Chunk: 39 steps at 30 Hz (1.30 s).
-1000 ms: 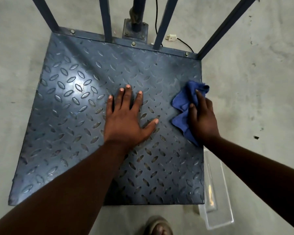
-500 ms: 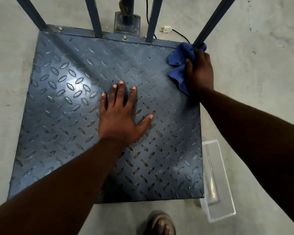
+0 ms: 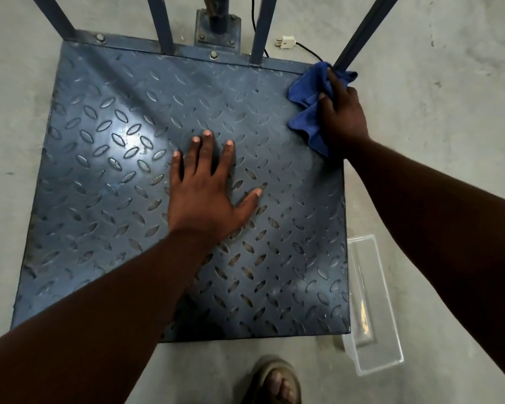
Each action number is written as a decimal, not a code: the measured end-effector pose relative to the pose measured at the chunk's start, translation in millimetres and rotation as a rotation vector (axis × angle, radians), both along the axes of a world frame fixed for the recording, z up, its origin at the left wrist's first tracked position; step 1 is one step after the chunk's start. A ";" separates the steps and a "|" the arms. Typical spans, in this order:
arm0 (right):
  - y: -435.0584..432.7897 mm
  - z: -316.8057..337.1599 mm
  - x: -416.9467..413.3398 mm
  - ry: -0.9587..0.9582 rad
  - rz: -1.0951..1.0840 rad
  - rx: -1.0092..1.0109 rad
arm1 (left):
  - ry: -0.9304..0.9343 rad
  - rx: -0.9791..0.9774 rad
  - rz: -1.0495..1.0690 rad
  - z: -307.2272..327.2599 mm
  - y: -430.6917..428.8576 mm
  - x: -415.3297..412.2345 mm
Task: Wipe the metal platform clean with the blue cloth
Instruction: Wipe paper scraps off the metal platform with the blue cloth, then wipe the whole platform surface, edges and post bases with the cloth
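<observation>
Two hands: left hand (image 3: 207, 196) flat, splayed on metal platform (image 3: 99, 185); right hand (image 3: 340, 115) grasping blue cloth (image 3: 306, 112).

Platform (image 3: 99, 199): square blue-grey tread plate, raised oval pattern, flat on floor, glare at left-centre. Cloth (image 3: 308, 112): blue, crumpled, at platform's far right corner, against the corner post's base

The left hand (image 3: 207, 196) lies flat, fingers spread, mid-platform (image 3: 99, 199). The right hand (image 3: 340, 115) presses the bunched cloth (image 3: 308, 112) at the far right corner, touching a post (image 3: 359, 33). A clear tray (image 3: 373, 357) sits beside the platform.
</observation>
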State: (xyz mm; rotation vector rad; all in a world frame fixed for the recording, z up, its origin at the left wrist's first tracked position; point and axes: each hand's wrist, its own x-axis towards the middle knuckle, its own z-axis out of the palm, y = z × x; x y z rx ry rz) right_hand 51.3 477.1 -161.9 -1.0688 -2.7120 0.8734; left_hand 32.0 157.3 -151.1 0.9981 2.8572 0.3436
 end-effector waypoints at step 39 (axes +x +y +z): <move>-97.7 55.4 69.3 0.406 -0.070 -0.149 | 0.160 0.219 -0.045 -19.9 10.4 -9.5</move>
